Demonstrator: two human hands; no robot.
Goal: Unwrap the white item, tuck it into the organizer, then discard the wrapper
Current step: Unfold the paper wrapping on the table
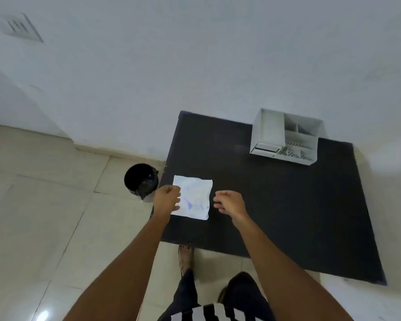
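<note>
Fingers of the left hand [167, 198] are curled over the left edge of the flat white square packet with faint blue markings [192, 197], which appears to be pinched or pinned there; whether the edge is truly gripped or only pressed cannot be told. The right hand [229, 203] is held loosely half-open just beside the packet's right edge, nothing being held in it and no contact being visible. The placement of the two hands on opposite sides suggests that the packet is being steadied on one side so that the wrapper can be peeled from the other.

The packet is laid flat near the left edge of the dark square tabletop [276, 205], close to the person, where both hands can reach it easily. The unwrapping is judged not yet begun, as the packet looks whole.

The white compartmented plastic organizer [286, 137] is set at the far right of the tabletop, well apart from the packet, its open compartments turned upward to receive the item. The round black bin lined with a dark bag [141, 179] is stood on the pale tiled floor [44, 216] just beside the table's left edge, near the left hand, handy for the wrapper.
</note>
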